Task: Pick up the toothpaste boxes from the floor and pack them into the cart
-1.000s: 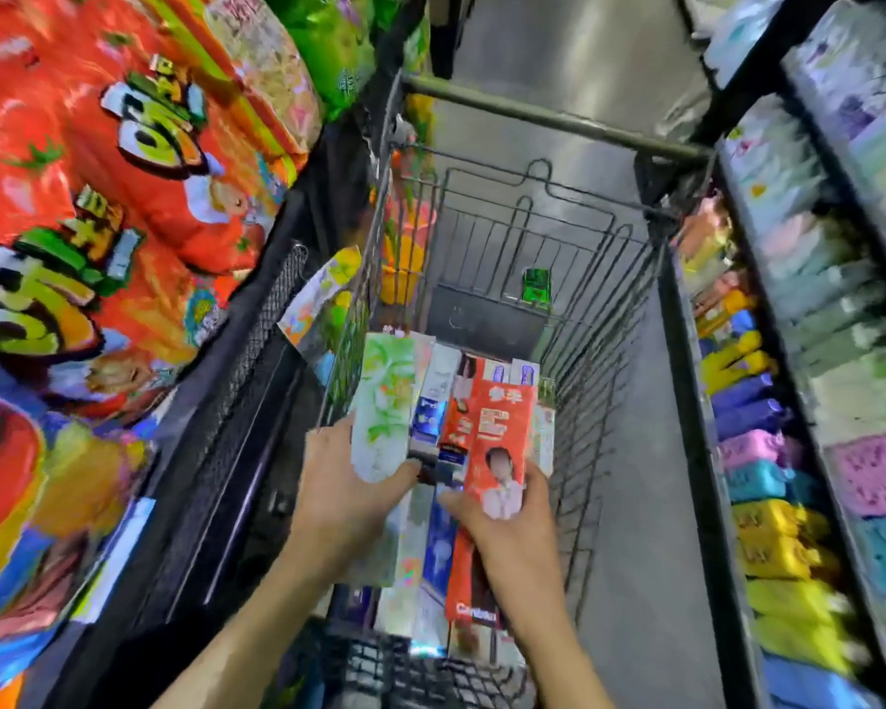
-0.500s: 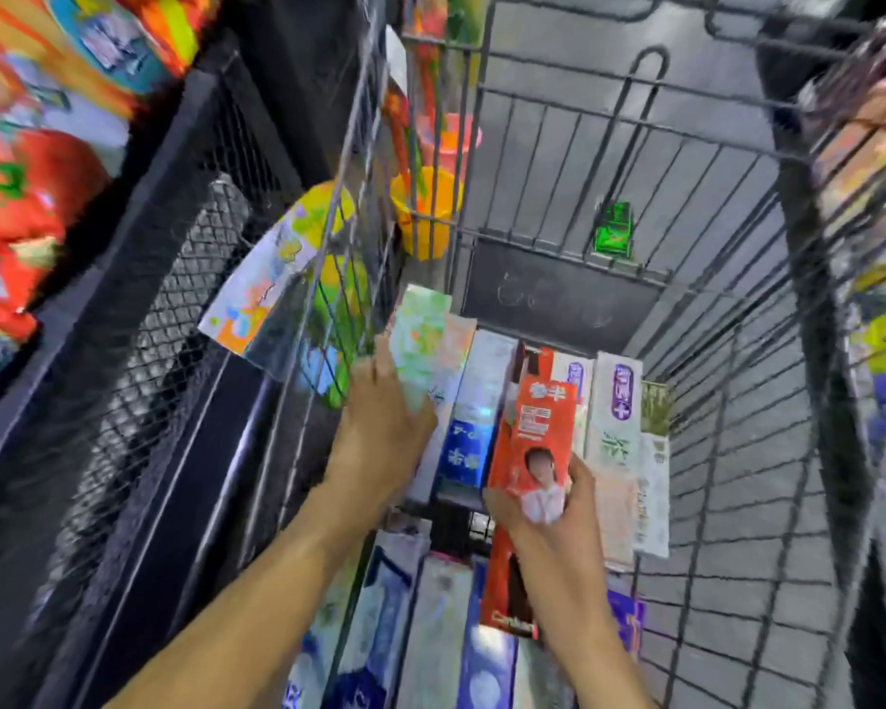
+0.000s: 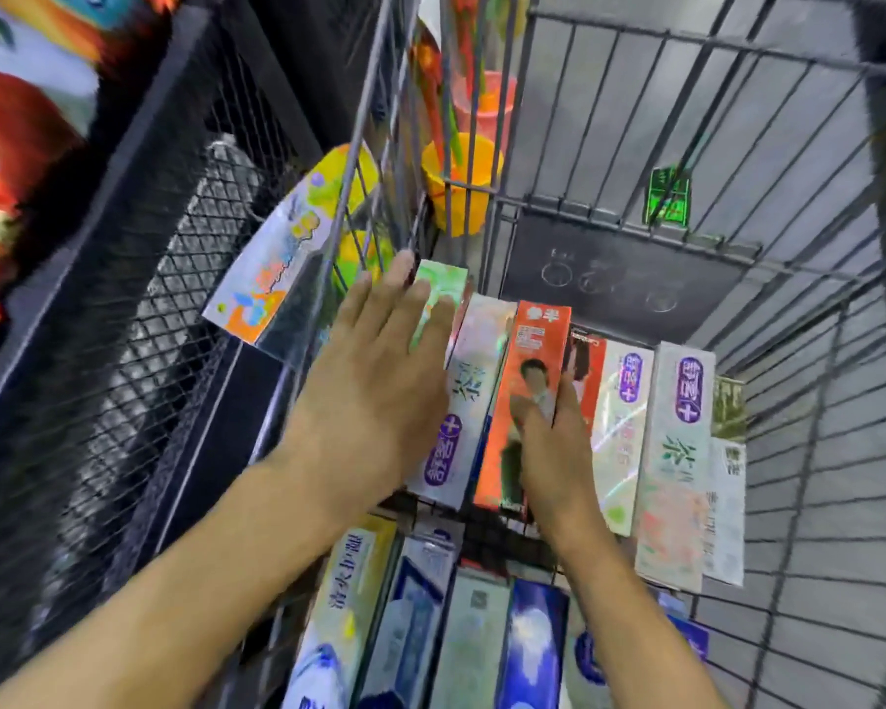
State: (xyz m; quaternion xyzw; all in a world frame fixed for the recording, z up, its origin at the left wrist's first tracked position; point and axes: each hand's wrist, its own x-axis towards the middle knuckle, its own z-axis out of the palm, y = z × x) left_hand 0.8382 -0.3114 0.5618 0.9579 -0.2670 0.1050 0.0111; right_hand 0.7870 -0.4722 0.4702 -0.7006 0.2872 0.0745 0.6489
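Note:
Inside the wire cart (image 3: 609, 217) several toothpaste boxes lie side by side in two rows. My left hand (image 3: 379, 381) lies flat with straight fingers on the green-and-white box (image 3: 443, 289) at the far left of the back row. My right hand (image 3: 553, 442) holds the orange box (image 3: 533, 345), thumb on its top face and fingers curled along its right edge, as it lies between a white-and-purple box (image 3: 469, 396) and the red box (image 3: 586, 371). More white boxes (image 3: 679, 427) lie to the right. The near row of blue-and-white boxes (image 3: 430, 611) sits under my forearms.
A black mesh shelf (image 3: 139, 309) with snack bags stands close on the left. A colourful packet (image 3: 277, 278) pokes against the cart's left wall. Orange and yellow cups (image 3: 461, 181) stand beyond the cart's far-left corner. Grey floor shows through the wires on the right.
Both hands went down into the cart. The green box and the orange box now lie in the back row; my left hand has flattened on top of the green box.

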